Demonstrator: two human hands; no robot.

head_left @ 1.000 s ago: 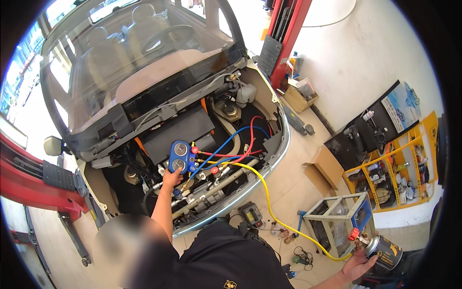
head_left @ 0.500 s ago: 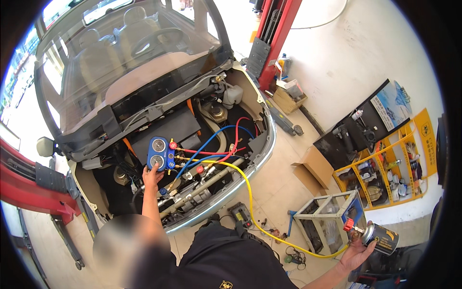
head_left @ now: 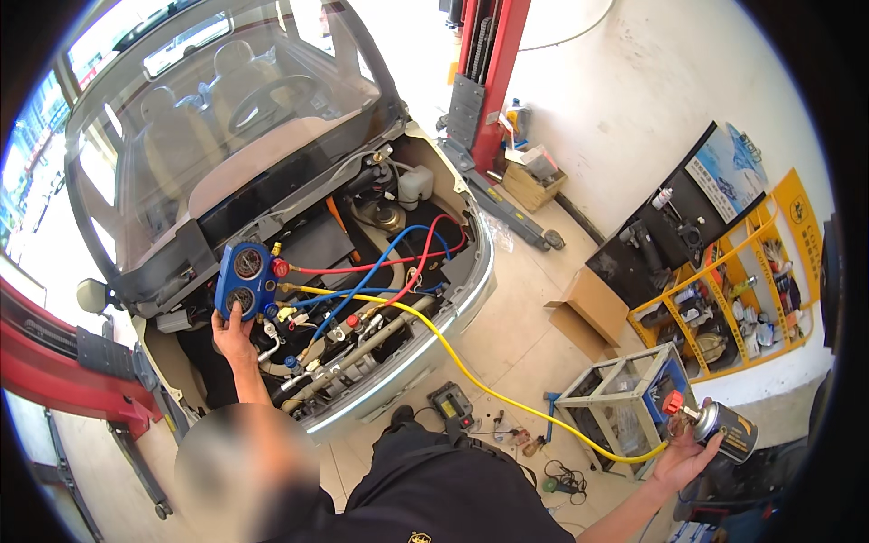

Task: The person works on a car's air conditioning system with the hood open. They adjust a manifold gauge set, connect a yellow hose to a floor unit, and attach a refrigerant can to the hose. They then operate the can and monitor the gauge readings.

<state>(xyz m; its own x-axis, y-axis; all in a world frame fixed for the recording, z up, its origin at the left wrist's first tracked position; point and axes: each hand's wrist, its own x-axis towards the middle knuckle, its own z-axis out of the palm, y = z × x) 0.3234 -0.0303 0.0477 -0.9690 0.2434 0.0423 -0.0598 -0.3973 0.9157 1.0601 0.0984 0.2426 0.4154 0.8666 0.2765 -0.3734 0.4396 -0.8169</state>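
My left hand [head_left: 237, 344] is closed on the lower end of a blue manifold gauge set [head_left: 228, 271] with two round dials, held above the open front bay of a car. A red hose [head_left: 348, 269], a blue hose [head_left: 385, 261] and a yellow hose [head_left: 462, 362] lead away from it. Red and blue loop over the bay; the yellow one crosses the bumper and runs to my right hand. Out to the right, my right hand [head_left: 681, 463] grips a dark refrigerant can [head_left: 735, 434], tilted on its side. A valve with a red knob [head_left: 673, 402] sits on its top.
The car's front bumper [head_left: 434, 362] curves before me. Red lift posts [head_left: 493, 81] stand on both sides. To the right are a metal frame stand [head_left: 579, 403], a cardboard box [head_left: 579, 317] and a yellow shelf rack [head_left: 715, 364]. A power tool [head_left: 561, 484] with its cord lies on the floor.
The gauge set has moved left in my left hand, and its hoses have shifted with it. My right hand still holds the can, slightly higher in view. The whole view has turned a little.
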